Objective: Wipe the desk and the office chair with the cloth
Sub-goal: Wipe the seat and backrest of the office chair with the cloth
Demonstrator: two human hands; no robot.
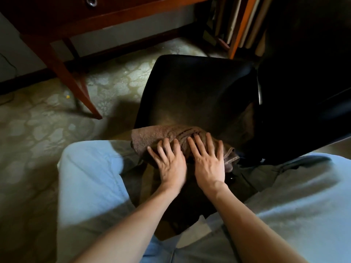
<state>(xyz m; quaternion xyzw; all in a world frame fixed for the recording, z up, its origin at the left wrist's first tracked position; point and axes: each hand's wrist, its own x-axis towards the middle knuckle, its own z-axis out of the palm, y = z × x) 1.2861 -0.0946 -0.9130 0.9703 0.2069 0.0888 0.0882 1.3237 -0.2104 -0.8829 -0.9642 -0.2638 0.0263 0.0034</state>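
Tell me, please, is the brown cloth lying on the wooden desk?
No, the left hand and right hand press the brown cloth onto the black chair seat, apart from the wooden desk.

Brown cloth (161,136) with darker stripes at centre, black office chair (195,90) above it, reddish-brown wooden desk (62,21) upper left, pale mottled patterned floor (47,118) left, light blue-grey trousers (89,177) below
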